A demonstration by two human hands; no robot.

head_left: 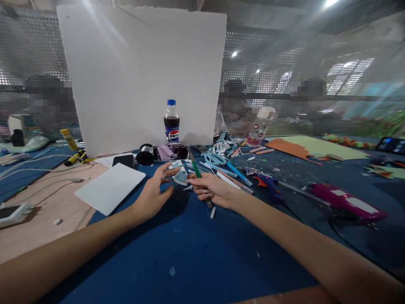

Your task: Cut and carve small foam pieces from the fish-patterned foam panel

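My right hand (pixel 213 190) is closed around a slim stick-like tool (pixel 195 165) with a green middle and greyish ends; I cannot make out its exact kind. The same hand's thumb and forefinger appear to pinch the edge of a small light-blue and white curved piece (pixel 180 177). On the other side of that piece is my left hand (pixel 155 190), its fingers apart and curved towards it. Whether the left fingertips touch the piece is hard to see. Below the tool's lower end lies a small white scrap (pixel 213 212).
Behind my hands are a propped phone (pixel 171 152), a cola bottle (pixel 171 122) and a white board (pixel 142 76). Light-blue scissors (pixel 214 159) lie among scraps. To the right are a blue glue gun (pixel 272 188) and a magenta tool (pixel 348 200); a white sheet (pixel 110 188) lies left.
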